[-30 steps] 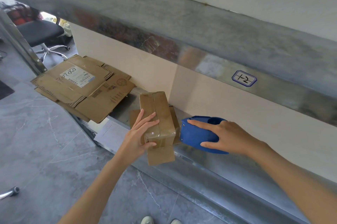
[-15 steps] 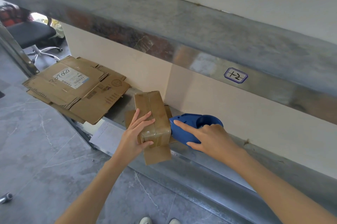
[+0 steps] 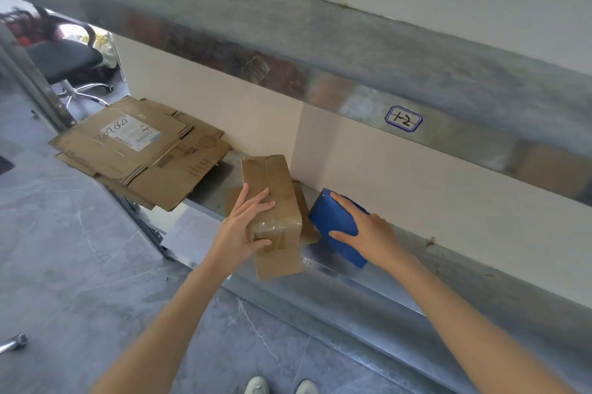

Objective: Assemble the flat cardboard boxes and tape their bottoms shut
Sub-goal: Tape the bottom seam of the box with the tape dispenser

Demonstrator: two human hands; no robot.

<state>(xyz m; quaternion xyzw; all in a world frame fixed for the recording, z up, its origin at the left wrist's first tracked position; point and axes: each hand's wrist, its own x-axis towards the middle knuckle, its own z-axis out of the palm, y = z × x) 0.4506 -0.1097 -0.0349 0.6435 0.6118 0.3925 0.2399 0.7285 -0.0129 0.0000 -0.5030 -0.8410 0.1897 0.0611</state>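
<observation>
Right hand (image 3: 368,233) has slid the blue tape dispenser (image 3: 330,220) left along the shelf (image 3: 320,278). It was clear of the small box (image 3: 275,188) a sec ago; now its nose sits just beside the box's right side. Left hand (image 3: 238,227) hasn't shifted: fingers (image 3: 256,201) spread across the taped top, thumb hooked on the near end face, so we grip the box w/ it. Right fingers wrap the dispenser, index along its top, thumb on the near side.

Box sits by the shelf's front edge, loose flaps splayed out beneath it, one hanging over that edge. Tape already runs along the top seam. Flat cardboard stack (image 3: 141,156) lies toward the shelf's left end, overhanging the corner, untouched.

Step in hand, we reckon: another strip on this box. To do it well:
- Keep the left hand bearing down so the box doesn't skid.
- Start the tape on the side wall and pull straight over the seam w/o wrinkles.
- Rub both ends down.
</observation>
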